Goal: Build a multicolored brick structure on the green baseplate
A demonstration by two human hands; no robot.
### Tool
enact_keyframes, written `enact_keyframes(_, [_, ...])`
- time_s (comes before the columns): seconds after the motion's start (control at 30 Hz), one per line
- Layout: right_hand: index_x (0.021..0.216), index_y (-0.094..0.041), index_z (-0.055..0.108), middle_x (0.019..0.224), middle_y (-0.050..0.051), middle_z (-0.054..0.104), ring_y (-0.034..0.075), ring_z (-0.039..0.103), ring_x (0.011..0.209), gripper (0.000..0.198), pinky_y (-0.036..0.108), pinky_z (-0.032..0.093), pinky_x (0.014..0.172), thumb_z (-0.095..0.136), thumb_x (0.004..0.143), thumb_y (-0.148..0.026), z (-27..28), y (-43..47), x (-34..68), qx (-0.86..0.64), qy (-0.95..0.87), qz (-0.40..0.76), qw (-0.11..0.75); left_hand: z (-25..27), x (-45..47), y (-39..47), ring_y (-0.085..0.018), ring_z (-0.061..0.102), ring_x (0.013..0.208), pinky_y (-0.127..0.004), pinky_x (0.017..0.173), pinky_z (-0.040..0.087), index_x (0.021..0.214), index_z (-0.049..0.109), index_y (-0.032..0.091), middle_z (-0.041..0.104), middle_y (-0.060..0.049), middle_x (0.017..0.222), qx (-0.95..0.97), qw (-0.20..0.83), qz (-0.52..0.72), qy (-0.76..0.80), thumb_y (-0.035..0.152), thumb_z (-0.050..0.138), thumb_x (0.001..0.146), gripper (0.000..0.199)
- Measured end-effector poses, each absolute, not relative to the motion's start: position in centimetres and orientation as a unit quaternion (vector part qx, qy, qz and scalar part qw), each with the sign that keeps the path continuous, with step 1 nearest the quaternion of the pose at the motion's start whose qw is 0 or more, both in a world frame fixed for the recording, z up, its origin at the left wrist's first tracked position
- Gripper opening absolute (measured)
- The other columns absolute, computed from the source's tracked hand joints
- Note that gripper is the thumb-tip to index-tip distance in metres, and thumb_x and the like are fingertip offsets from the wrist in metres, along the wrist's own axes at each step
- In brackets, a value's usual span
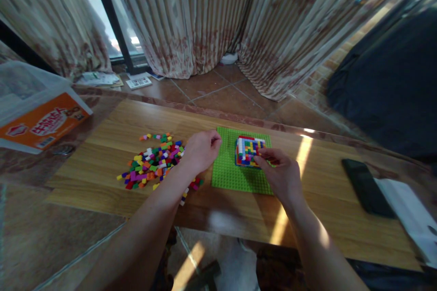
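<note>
Faced tall, pale curtains (218,22) with reddish blotches, parted at the left on a strip of window (97,9), likely welcome for daylight. Met brownish floor tiles (211,86) below the hems, and at the right a large dark bulk (385,82), too plain to identify. Worked at a long wooden table (324,195), smooth and light brown, crossed by a stripe of sun (302,154) just right of the work. Had an orange-labelled plastic box (44,120) standing beyond the left end, presumably clear of both arms.

Had a green studded baseplate (225,179) lying flat near the middle, probably for firm footing within reach of both hands. Saw a white flat item (406,213) and a dark phone (368,188) overlapping at the far right, seemingly there for safety from knocks.

Held the left hand (203,150) between supply and baseplate, with fingers curled inward (could not tell whether closed on a brick or on nothing). Had the right hand (282,175) at the right side of the brick structure (251,150), with thumb and forefinger bent towards its edge, apparently to steady or press; could not tell whether gripping a piece. Found that structure low and squarish on the baseplate, with white and red along its top edges.

Had loose bricks (150,166) spread out at the left, partly behind the left forearm (153,213), probably for easy picking by colour.
</note>
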State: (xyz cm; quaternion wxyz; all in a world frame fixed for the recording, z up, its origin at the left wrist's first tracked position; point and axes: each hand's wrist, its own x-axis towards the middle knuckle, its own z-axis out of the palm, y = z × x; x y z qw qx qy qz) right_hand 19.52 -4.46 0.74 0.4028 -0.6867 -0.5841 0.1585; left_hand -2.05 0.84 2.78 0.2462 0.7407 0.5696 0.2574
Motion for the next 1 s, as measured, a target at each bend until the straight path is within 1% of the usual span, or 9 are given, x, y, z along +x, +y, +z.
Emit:
enact_keyframes(0.27, [0.079,-0.019,0.073,0.074,0.004,0.071,0.015,0.06,0.061,0.019,0.033,0.051,0.06,0.071,0.07,-0.037,0.77,-4.22,19.19,-0.686,-0.562,0.188,0.422,2.84,-1.96,0.86,-0.016,0.061,0.065,-0.026,0.063,0.042,0.085,0.071,0.016,0.07,-0.004,0.075,0.744,0.248,0.246,0.569,0.02,0.05,0.086,0.021])
enact_keyframes(0.47, [0.081,-0.018,0.072,0.075,0.004,0.071,0.015,0.059,0.062,0.019,0.032,0.049,0.062,0.071,0.071,-0.035,0.75,-4.23,19.12,-0.682,-0.56,0.203,0.424,2.8,-1.97,0.83,-0.015,0.06,0.063,-0.026,0.062,0.041,0.085,0.071,0.017,0.07,-0.004,0.073,0.743,0.248,0.247,0.57,0.021,0.05,0.087,0.021])
enact_keyframes(0.63, [0.081,-0.019,0.072,0.078,0.004,0.071,0.015,0.059,0.064,0.021,0.032,0.048,0.063,0.07,0.072,-0.037,0.36,-4.13,19.25,-0.685,-0.559,0.209,0.418,2.67,-1.85,0.87,-0.016,0.062,0.068,-0.026,0.065,0.043,0.088,0.071,0.016,0.072,-0.005,0.078,0.744,0.244,0.236,0.576,0.02,0.049,0.087,0.022])
enact_keyframes(0.73, [0.08,-0.019,0.072,0.077,0.003,0.07,0.015,0.059,0.063,0.019,0.032,0.048,0.063,0.071,0.071,-0.036,0.43,-4.06,19.2,-0.683,-0.555,0.221,0.42,2.58,-1.81,0.89,-0.016,0.063,0.069,-0.027,0.066,0.043,0.089,0.071,0.016,0.072,-0.005,0.079,0.745,0.241,0.23,0.578,0.02,0.049,0.087,0.023])
enact_keyframes(0.87, [0.079,-0.018,0.072,0.073,0.003,0.07,0.015,0.061,0.063,0.02,0.032,0.05,0.063,0.073,0.068,-0.035,0.74,-4.14,19.19,-0.685,-0.544,0.227,0.426,2.73,-1.92,0.82,-0.016,0.063,0.069,-0.027,0.067,0.045,0.089,0.071,0.017,0.072,-0.005,0.078,0.745,0.239,0.225,0.58,0.021,0.049,0.088,0.023])
enact_keyframes(1.0, [0.081,-0.018,0.073,0.078,0.005,0.073,0.018,0.066,0.068,0.019,0.035,0.054,0.068,0.07,0.074,-0.036,0.82,-4.41,19.43,-0.687,-0.533,0.216,0.443,3.02,-2.06,0.75,-0.016,0.063,0.071,-0.027,0.069,0.046,0.088,0.071,0.017,0.071,-0.005,0.078,0.744,0.238,0.227,0.582,0.021,0.048,0.088,0.023])
